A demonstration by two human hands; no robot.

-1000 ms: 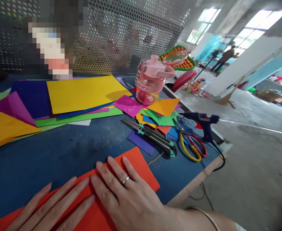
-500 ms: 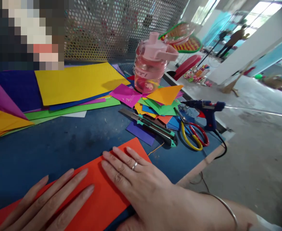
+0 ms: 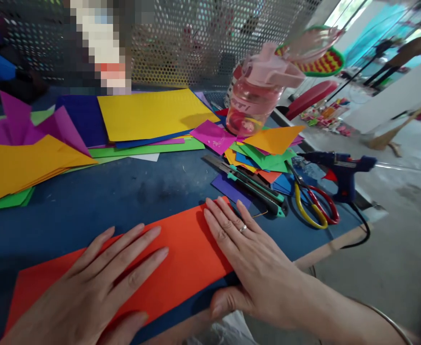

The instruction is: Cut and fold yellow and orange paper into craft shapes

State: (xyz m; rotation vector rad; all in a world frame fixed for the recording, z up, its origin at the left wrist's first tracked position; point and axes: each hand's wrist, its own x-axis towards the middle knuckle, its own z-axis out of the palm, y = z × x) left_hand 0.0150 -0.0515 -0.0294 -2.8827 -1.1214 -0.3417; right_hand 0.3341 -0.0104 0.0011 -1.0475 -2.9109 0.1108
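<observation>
Orange-red paper (image 3: 185, 254) lies flat on the table (image 3: 153, 187). The left grip (image 3: 99, 282) rests spread on it; the right grip (image 3: 257, 261), fingers together, thumb out, has slid to the paper's right end.

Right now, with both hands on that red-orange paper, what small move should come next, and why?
Probably a gentle smoothing press with the right hand at the right end of the red-orange paper: that hand lies there, while the left hand is spread over the paper further left, well placed to steady it.
</observation>
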